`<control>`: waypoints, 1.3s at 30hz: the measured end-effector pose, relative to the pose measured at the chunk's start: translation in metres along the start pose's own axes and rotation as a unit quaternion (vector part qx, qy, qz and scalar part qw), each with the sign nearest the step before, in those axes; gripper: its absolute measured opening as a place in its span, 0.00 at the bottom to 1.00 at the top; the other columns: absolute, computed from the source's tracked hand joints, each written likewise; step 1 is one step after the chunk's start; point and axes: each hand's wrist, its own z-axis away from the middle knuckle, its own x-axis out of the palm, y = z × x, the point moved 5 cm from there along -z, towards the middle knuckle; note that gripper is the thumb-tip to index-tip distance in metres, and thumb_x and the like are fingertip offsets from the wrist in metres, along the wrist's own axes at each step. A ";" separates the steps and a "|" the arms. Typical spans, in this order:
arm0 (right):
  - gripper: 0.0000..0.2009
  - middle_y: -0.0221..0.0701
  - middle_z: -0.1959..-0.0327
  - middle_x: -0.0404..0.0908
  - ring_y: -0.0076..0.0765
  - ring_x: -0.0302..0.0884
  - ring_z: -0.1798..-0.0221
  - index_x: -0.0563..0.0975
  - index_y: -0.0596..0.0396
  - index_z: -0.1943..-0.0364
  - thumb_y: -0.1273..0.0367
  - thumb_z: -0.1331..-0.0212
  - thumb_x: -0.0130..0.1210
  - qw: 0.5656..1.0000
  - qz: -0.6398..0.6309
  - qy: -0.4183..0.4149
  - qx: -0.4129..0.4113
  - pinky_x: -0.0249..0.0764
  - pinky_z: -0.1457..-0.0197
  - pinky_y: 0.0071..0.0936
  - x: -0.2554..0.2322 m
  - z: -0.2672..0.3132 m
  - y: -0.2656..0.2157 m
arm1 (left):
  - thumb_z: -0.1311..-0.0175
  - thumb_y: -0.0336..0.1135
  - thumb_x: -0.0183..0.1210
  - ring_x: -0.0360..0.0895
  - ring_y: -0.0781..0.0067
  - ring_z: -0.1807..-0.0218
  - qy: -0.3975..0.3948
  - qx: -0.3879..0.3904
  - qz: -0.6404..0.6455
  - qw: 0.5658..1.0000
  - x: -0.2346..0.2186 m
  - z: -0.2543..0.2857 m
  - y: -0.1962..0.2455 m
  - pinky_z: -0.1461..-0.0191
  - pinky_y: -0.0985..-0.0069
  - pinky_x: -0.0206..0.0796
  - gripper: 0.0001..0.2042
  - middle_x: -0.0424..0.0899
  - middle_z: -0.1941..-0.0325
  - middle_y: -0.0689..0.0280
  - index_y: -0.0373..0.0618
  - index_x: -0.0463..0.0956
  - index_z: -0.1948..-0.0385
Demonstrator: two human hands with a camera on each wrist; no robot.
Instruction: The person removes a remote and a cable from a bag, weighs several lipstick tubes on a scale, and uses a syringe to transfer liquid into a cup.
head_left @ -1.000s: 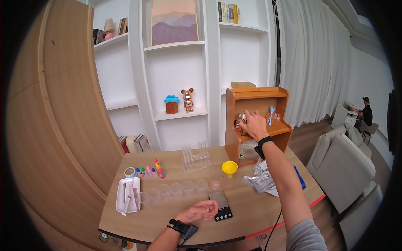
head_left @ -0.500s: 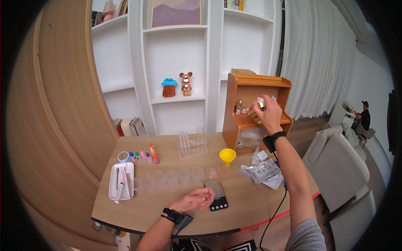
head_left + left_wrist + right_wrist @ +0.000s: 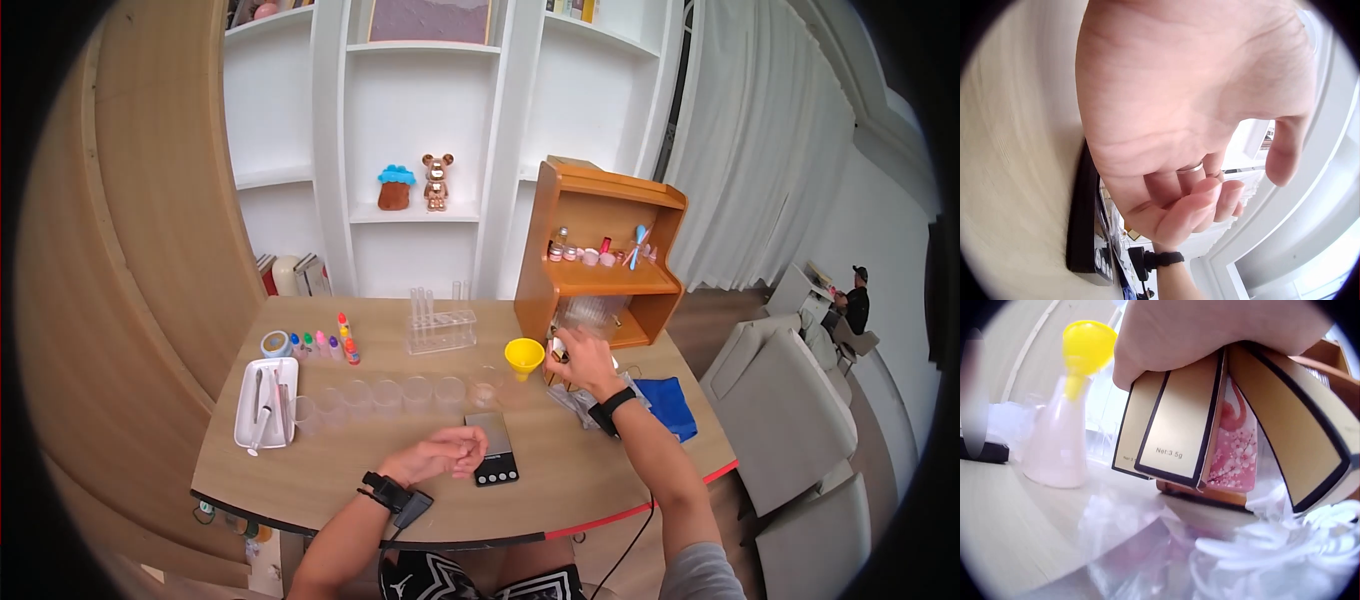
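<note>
While right grip (image 3: 585,358) holds gold boxes (image 3: 1179,425) | long axes slant downward

Head camera: high, facing forward and down over the pale wood-grain tabletop (image 3: 565,475). Left-wrist camera: very near the bare left hand (image 3: 1179,109), facing along it. Right-wrist camera: low, close to gold-and-black cardboard boxes (image 3: 1179,434). Head and right-wrist views share the yellow plastic funnel (image 3: 524,354).

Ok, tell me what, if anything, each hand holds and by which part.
The right hand grips several gold-and-black boxes by their upper ends; the left hand holds nothing.
</note>
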 end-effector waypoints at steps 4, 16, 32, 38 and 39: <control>0.29 0.43 0.54 0.83 0.54 0.78 0.46 0.77 0.51 0.46 0.47 0.45 0.62 0.995 -0.042 -0.069 0.060 0.78 0.46 0.50 0.024 0.006 0.012 | 0.31 0.44 0.60 0.60 0.81 0.69 0.002 0.002 0.005 1.000 -0.002 0.001 0.001 0.65 0.79 0.56 0.16 0.63 0.70 0.72 0.41 0.70 0.55; 0.24 0.43 0.51 0.81 0.52 0.79 0.49 0.76 0.59 0.46 0.62 0.44 0.65 0.972 -0.175 -0.028 0.153 0.75 0.43 0.43 -0.010 0.044 0.069 | 0.34 0.45 0.62 0.59 0.80 0.69 0.014 0.000 -0.001 1.000 -0.002 0.000 0.000 0.64 0.78 0.55 0.18 0.63 0.71 0.72 0.42 0.69 0.56; 0.21 0.36 0.64 0.85 0.38 0.85 0.70 0.77 0.58 0.47 0.69 0.45 0.67 0.882 -0.381 -0.069 0.270 0.78 0.63 0.32 -0.032 0.065 0.045 | 0.30 0.37 0.60 0.66 0.78 0.66 0.090 0.086 0.011 0.992 -0.011 -0.004 0.003 0.62 0.76 0.61 0.11 0.67 0.70 0.69 0.43 0.70 0.56; 0.14 0.30 0.63 0.84 0.27 0.86 0.67 0.77 0.60 0.48 0.78 0.38 0.63 0.693 -0.674 -0.204 0.157 0.79 0.65 0.21 -0.038 0.055 -0.047 | 0.27 0.41 0.59 0.77 0.67 0.49 0.112 0.089 -0.095 0.985 0.007 -0.011 0.001 0.47 0.68 0.71 0.20 0.78 0.55 0.61 0.43 0.65 0.40; 0.13 0.31 0.61 0.84 0.28 0.86 0.65 0.77 0.60 0.49 0.78 0.37 0.62 0.659 -0.704 -0.229 0.132 0.81 0.63 0.21 -0.030 0.055 -0.062 | 0.26 0.42 0.59 0.78 0.65 0.43 0.095 0.072 -0.116 0.986 0.011 -0.014 0.000 0.42 0.66 0.72 0.24 0.79 0.50 0.59 0.44 0.62 0.35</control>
